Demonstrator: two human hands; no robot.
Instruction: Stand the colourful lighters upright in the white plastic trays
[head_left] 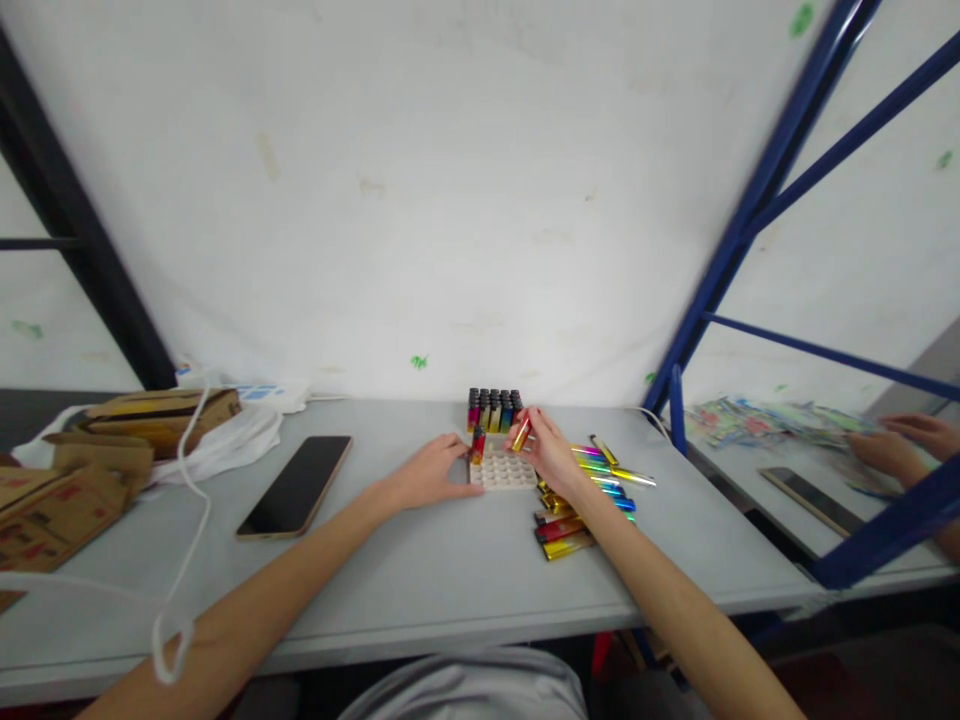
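Note:
A pale tray with rows of round holes lies on the table in front of me. A red lighter stands upright at its left back corner. My left hand rests at the tray's left edge, thumb and fingers spread apart, fingertips beside that lighter. My right hand pinches a shiny red-and-gold lighter, tilted, above the right part of the tray. Behind the tray, several lighters with black tops stand in tight rows. A loose pile of metallic coloured lighters lies right of the tray, partly under my right forearm.
A black-screened phone lies at the left. Opened cardboard boxes, white plastic and a white cable fill the far left. A blue metal frame rises at the right; beyond it are another person's hands and another phone.

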